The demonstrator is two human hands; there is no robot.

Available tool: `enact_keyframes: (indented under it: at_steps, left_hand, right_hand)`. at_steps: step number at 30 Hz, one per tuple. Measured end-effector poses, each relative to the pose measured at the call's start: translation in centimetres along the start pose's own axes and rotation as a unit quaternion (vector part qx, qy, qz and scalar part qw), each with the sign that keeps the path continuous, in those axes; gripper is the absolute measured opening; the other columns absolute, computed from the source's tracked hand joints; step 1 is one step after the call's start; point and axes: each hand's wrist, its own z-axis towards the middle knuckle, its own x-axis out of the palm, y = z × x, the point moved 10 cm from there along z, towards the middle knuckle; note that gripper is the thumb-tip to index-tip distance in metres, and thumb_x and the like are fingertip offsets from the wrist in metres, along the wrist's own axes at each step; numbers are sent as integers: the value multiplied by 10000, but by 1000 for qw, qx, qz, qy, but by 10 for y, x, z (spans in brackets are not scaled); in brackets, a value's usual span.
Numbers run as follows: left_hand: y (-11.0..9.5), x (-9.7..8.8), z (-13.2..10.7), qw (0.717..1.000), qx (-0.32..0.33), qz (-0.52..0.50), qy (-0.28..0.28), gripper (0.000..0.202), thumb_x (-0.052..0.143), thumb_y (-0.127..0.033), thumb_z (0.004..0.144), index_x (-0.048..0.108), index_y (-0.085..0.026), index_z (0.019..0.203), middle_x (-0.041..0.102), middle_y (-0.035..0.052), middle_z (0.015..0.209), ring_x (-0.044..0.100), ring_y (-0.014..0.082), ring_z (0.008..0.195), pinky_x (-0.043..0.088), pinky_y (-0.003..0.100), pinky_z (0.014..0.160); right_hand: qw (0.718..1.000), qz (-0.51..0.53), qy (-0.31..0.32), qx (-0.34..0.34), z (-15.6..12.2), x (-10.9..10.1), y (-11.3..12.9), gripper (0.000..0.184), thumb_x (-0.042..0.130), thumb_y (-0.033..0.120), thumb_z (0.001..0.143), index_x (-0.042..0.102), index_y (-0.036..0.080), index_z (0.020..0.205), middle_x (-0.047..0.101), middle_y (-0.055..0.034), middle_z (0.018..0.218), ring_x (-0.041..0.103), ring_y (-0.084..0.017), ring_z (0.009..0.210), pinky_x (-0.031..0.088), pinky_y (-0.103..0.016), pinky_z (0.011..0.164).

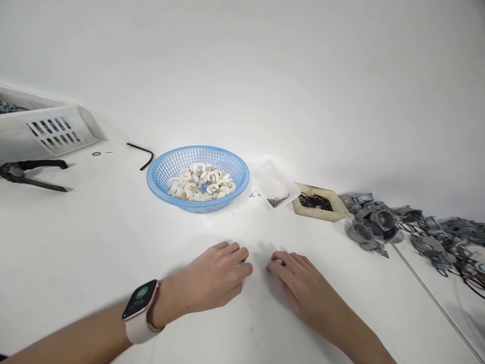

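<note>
My left hand (217, 275), with a watch (140, 301) on its wrist, is over the white table (113, 263), its fingers curled inward and closed. Whatever may be inside those fingers is hidden. Across a small gap, my right hand (303, 283) rests at the tabletop with fingers bent and a little apart; no object shows in it. Beyond both hands stands a blue plastic basket (161, 194) with several white ring-shaped parts (200, 179) in it. Beside the basket is a small white tray (271, 177) holding thin metal pins (277, 200).
A cream bin (322, 215) holds black rings (316, 201). Grey metal housings (375, 222) and more black rings are piled at the right, across a table seam (428, 293). At the left are pliers (34, 172), a hex key (146, 152) and a white slotted crate (56, 131).
</note>
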Motion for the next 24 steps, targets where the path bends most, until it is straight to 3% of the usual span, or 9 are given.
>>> enact_keyframes:
  at_steps: [21, 24]
  left_hand:
    - [3, 7, -1, 1000, -6, -1, 12, 81, 572, -133, 947, 620, -196, 965, 601, 41, 916, 580, 227, 835, 471, 375, 714]
    - [-1, -3, 3, 1000, 5, -3, -3, 118, 555, -120, 950, 636, -199, 982, 620, 51, 937, 602, 224, 828, 497, 374, 721]
  right_hand:
    - [1000, 0, 15, 5, 0, 4, -2, 487, 380, -79, 874, 602, 220, 1187, 604, -94, 1253, 600, -256, 1029, 533, -455, 908]
    - [1000, 7, 9, 3, 0, 2, -1, 477, 399, -71, 886, 599, 227, 1201, 601, -90, 1257, 596, -252, 1051, 525, -439, 919]
